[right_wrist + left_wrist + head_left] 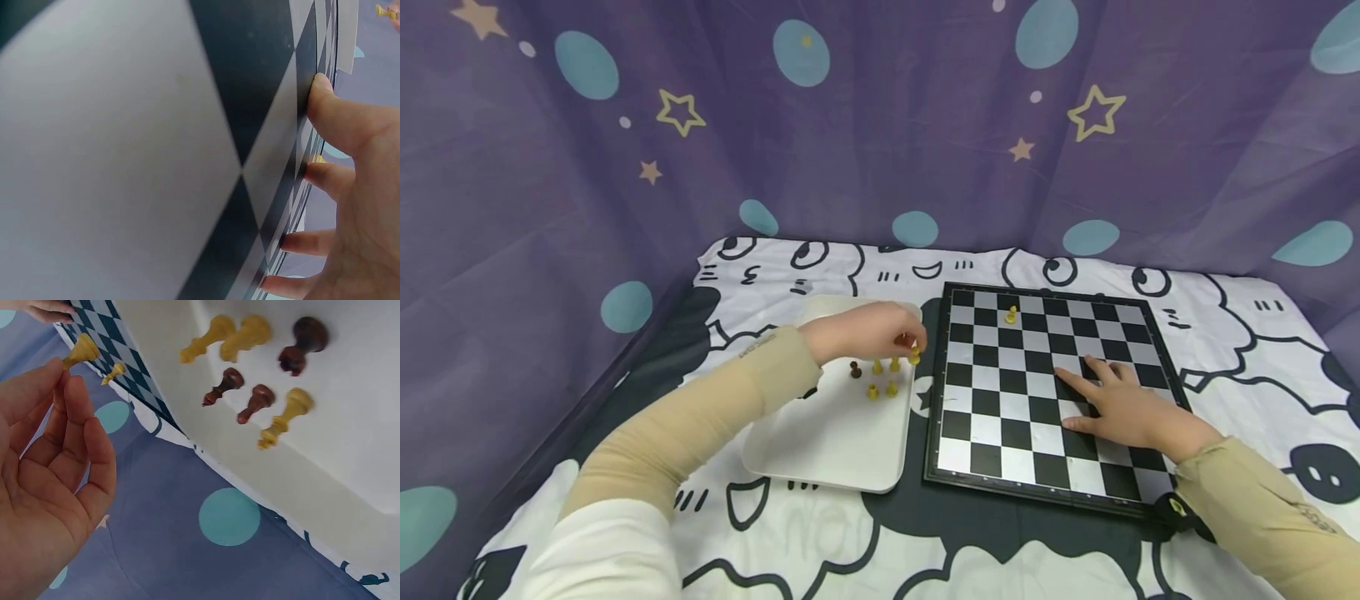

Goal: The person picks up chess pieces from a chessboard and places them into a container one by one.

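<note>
My left hand [880, 329] is raised over the right side of a white tray [842, 442] and pinches a yellow chess piece [84, 351] between thumb and fingertips. Its flared base shows; the fingers hide its top. In the tray lie several yellow pieces, one a long piece [287, 419], and dark brown pieces, including a thick one [305, 342]. On the chessboard [985, 429], one yellow piece [1011, 315] stands near the far edge. My right hand [1123, 408] rests on the board's right half, fingers spread, holding nothing.
The tray sits left of the board, with a narrow strip of cartoon-patterned cloth [820, 533] between them. Behind the table hangs a purple curtain [880, 142] with stars and teal spots. A small dark round object [1176, 508] lies by the board's near right corner.
</note>
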### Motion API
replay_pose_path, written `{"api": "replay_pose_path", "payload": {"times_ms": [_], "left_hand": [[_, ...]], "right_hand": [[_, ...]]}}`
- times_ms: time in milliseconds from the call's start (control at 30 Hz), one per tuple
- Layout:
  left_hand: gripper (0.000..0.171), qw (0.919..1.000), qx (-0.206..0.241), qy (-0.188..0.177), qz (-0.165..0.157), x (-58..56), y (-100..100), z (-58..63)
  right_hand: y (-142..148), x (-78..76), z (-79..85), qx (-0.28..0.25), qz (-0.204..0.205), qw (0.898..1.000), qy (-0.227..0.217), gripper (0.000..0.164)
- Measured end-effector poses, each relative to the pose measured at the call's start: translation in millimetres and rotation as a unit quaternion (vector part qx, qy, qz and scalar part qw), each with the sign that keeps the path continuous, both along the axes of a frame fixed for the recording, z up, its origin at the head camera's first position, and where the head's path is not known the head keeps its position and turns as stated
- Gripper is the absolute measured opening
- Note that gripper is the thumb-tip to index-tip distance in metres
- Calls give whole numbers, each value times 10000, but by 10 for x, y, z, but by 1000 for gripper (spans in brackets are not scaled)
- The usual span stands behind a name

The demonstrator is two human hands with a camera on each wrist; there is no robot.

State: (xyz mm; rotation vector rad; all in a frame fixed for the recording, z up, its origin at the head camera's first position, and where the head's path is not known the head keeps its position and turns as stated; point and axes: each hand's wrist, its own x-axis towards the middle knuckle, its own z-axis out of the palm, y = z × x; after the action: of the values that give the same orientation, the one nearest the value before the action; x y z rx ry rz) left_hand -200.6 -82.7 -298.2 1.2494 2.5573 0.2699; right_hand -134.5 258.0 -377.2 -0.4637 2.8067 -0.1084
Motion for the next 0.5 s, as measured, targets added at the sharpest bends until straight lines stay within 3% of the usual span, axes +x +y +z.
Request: {"api": "replay_pose_path", "payload": {"times_ms": [500], "left_hand": [[15, 9997, -48, -92, 225, 100, -364, -134]], "right_hand": [[-9, 6, 19, -37, -34, 10000, -65, 83]]}}
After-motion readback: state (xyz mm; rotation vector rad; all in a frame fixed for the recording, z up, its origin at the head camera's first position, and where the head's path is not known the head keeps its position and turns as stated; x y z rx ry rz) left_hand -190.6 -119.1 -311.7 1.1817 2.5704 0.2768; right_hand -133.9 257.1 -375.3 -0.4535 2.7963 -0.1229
